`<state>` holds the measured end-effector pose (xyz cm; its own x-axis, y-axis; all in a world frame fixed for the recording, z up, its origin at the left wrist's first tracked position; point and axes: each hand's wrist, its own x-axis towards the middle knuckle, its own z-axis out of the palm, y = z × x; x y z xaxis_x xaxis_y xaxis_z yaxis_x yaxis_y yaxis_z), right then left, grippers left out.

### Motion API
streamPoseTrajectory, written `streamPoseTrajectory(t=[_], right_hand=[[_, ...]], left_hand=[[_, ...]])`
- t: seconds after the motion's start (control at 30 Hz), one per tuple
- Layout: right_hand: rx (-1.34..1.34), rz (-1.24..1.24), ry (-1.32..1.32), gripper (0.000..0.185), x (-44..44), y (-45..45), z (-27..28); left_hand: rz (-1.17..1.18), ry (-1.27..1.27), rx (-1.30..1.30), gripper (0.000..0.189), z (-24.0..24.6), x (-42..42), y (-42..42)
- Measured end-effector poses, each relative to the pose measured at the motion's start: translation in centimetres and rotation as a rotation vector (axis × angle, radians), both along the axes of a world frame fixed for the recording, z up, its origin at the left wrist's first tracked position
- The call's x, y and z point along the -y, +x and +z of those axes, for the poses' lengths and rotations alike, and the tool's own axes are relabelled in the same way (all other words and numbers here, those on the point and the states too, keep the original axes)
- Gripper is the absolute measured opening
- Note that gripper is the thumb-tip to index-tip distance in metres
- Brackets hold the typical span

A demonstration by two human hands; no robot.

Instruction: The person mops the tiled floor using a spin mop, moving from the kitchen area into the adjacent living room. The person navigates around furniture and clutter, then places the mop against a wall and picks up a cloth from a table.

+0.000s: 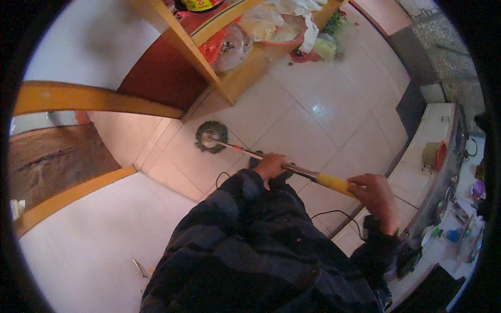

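Note:
A spin mop with a metal pole (301, 171) slants across the view, its round dark mop head (211, 137) resting on the tiled floor near a doorway. My left hand (270, 166) is closed around the middle of the pole. Higher up, my right hand (370, 189) holds the yellow grip (334, 184) at the pole's upper end. A thin dark cable shows on both sides of my body.
Wooden shelving (219, 78) with plastic bags and a red-rimmed basin stands ahead, green vegetables (334, 23) on the floor beside it. White cabinets (415, 172) and a cluttered counter line the right. A wooden door frame (98, 99) is at left.

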<state>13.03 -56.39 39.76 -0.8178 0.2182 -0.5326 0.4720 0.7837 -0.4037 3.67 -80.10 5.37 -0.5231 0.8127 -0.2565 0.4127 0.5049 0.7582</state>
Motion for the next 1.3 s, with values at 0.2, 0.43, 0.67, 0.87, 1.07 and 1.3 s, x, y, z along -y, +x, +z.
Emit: streamPoseTrajectory(t=[0.2,0.43,0.67,0.87,1.07,1.3], right_hand=[[0.05,0.272,-0.02,0.031,7.1,-3.0,-6.8],[0.047,0.442,-0.074,0.035,7.7,-1.8,-8.8],[-0.027,0.423,0.022,0.036,0.6,1.0,-5.2],[0.125,0.225,-0.02,0.039,-4.0,3.8,-0.2],[0.078,0.332,0.006,0.035,-2.0,4.6,-2.2],[0.185,0.423,0.008,0.035,5.3,0.3,-6.6]], left_hand=[[0.236,-0.064,-0.27,0.019,-5.0,10.8,-0.5],[0.411,-0.27,-0.324,0.02,-5.8,11.4,1.7],[0.358,-0.102,-0.216,0.021,-5.8,2.2,4.2],[0.059,-0.096,-0.081,0.02,-2.3,-4.5,5.8],[0.021,-0.156,-0.103,0.014,-3.7,-2.4,5.6],[0.292,-0.222,-0.23,0.012,-6.2,5.7,3.0]])
